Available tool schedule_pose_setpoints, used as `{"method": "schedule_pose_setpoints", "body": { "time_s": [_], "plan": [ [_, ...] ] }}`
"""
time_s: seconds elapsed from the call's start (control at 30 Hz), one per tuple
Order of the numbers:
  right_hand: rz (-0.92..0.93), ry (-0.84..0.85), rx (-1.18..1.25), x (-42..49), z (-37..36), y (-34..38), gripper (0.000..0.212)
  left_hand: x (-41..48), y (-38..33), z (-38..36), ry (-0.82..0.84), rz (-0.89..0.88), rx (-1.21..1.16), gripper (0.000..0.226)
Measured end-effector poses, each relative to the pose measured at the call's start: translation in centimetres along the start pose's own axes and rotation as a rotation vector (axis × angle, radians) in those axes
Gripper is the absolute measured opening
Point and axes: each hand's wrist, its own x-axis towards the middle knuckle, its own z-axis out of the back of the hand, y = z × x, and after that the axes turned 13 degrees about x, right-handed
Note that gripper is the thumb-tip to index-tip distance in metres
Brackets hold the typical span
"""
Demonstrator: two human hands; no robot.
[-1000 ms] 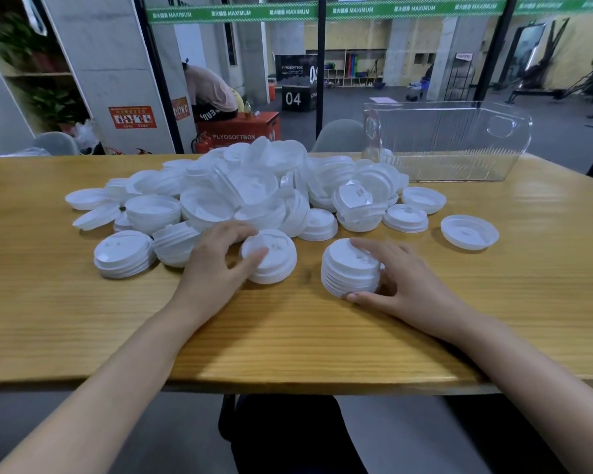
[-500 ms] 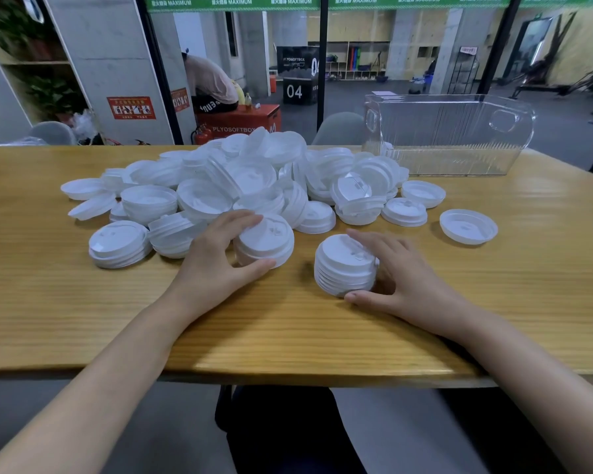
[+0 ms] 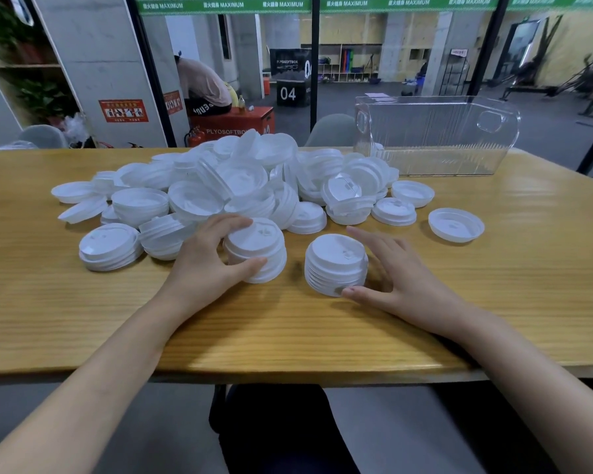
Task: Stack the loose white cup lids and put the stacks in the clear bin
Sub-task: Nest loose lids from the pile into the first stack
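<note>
A big heap of loose white cup lids [image 3: 240, 179] covers the middle of the wooden table [image 3: 510, 275]. My left hand [image 3: 202, 265] grips a short stack of lids [image 3: 257, 251] at the heap's near edge, thumb in front and fingers over its back. A second, neater stack [image 3: 336, 261] stands to the right. My right hand [image 3: 401, 285] rests against its right side, thumb at its base and fingers spread. The clear bin [image 3: 435, 138] stands at the far right of the table.
Another stack [image 3: 108, 246] lies left of my left hand. Single lids [image 3: 456, 224] lie near the bin. Grey chairs [image 3: 332, 130] stand behind the table. A person [image 3: 202, 87] sits on a red box beyond the glass wall.
My left hand has closed around the lid stack and tilted and lifted it slightly. My right hand stays beside the right stack with its fingers spread a little more.
</note>
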Motion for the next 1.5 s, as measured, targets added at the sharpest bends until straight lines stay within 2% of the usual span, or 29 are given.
{"method": "schedule_pose_setpoints", "body": {
  "time_s": [0.23,0.53,0.73,0.9,1.1,1.3,1.5],
  "plan": [
    [0.015,-0.053,-0.029,-0.8,0.7,-0.3,0.088,0.2,-1.6,0.0,-0.103,-0.038,-0.077,0.055],
    [0.045,-0.077,-0.033,-1.0,0.4,-0.4,0.084,0.4,-1.6,0.0,-0.089,-0.018,-0.045,0.05],
    [0.139,-0.147,-0.019,-0.9,0.2,-0.6,0.076,0.6,-4.9,-1.2,0.073,-0.067,-0.258,0.065],
    [0.249,-0.213,-0.004,-1.2,0.3,0.0,0.061,1.2,-6.3,-3.2,0.157,-0.167,-0.196,0.06],
    [0.223,-0.212,-0.05,-1.1,0.2,-0.4,0.051,1.6,-6.3,-4.3,0.141,-0.249,-0.056,0.063],
    [0.22,-0.221,-0.059,-1.0,0.1,-0.5,0.05,1.3,-6.1,-4.7,0.166,-0.272,-0.021,0.06],
    [0.209,-0.202,-0.044,-1.1,0.1,-0.5,0.051,0.8,-6.0,-4.1,0.103,-0.307,-0.009,0.066]
  ]
}}
